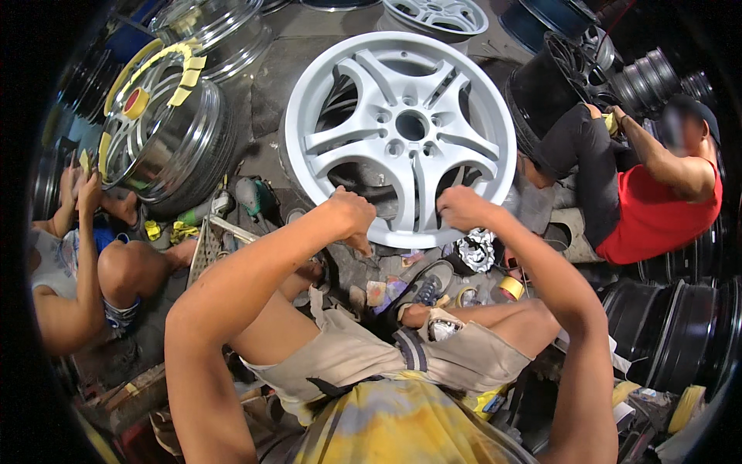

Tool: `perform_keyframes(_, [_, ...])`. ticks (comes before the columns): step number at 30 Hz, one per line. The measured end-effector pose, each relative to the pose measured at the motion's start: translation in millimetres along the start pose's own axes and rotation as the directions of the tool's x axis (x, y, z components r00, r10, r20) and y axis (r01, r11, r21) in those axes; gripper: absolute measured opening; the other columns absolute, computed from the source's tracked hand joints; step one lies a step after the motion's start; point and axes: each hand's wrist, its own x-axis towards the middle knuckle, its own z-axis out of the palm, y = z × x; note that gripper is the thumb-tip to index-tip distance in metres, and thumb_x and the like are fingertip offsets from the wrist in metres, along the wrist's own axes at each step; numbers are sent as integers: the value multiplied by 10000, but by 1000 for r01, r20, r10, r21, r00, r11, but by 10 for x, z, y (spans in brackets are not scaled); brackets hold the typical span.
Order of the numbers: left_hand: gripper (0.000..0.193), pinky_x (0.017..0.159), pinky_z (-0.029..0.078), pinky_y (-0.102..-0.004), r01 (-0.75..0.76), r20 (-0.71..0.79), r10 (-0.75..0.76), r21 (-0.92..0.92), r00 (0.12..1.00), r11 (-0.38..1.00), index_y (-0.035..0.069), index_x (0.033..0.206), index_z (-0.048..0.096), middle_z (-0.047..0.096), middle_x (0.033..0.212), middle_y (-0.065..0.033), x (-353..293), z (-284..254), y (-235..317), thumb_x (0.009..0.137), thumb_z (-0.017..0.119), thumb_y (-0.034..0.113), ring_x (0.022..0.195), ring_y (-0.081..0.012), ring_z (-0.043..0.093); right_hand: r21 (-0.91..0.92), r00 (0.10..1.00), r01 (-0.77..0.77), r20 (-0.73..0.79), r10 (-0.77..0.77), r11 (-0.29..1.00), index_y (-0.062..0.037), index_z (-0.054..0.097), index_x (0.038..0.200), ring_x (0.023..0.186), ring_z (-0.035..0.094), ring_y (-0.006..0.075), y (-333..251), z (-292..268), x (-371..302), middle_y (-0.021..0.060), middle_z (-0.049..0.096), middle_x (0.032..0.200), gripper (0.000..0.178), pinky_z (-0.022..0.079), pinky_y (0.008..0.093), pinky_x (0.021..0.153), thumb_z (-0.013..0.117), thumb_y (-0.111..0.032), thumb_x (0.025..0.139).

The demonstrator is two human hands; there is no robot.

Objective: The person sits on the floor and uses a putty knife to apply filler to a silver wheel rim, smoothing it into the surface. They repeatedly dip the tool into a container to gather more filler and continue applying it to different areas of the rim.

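A grey-white alloy wheel rim (318,93) with forked spokes stands before me, tilted so that its face is toward me. At its lower left edge my left hand (352,220) is closed on the rim's lip, fingers bent down over it. My right hand (466,209) is curled at the lower right, against the inner edge beside the lowest spoke. Its fingertips point inward, and whatever they may pinch is hidden. Below the right hand lies a dark round piece with crumpled silver foil (474,251).
On the left a person's hand (90,189) is near a chrome wheel (166,151) masked with yellow tape. A person in a red top (657,213) sits at the right. Tape rolls (510,288) and scraps lie by my foot; black rims (672,332) stack at right.
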Motion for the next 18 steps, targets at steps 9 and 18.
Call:
perform_keyframes(9, [441, 1010, 452, -641, 146, -72, -142, 56, 987, 988, 1, 1214, 704, 666, 1229, -237, -330, -100, 509, 818, 720, 195, 1204, -401, 605, -274, 995, -63, -95, 38, 960, -89, 768, 876, 854, 692, 262, -188, -104, -514, 88, 700, 932, 204, 493, 422, 845, 640, -39, 726])
perform_keyframes(18, [314, 948, 475, -592, 166, -184, -129, 200, 974, 966, 9, 1060, 749, 701, 1096, -221, -546, -135, 755, 821, 696, 206, 1082, -396, 656, -661, 993, -89, -118, 14, 745, -116, 735, 752, 817, 703, 218, 97, -546, -641, 63, 701, 901, 143, 462, 420, 875, 615, -104, 830])
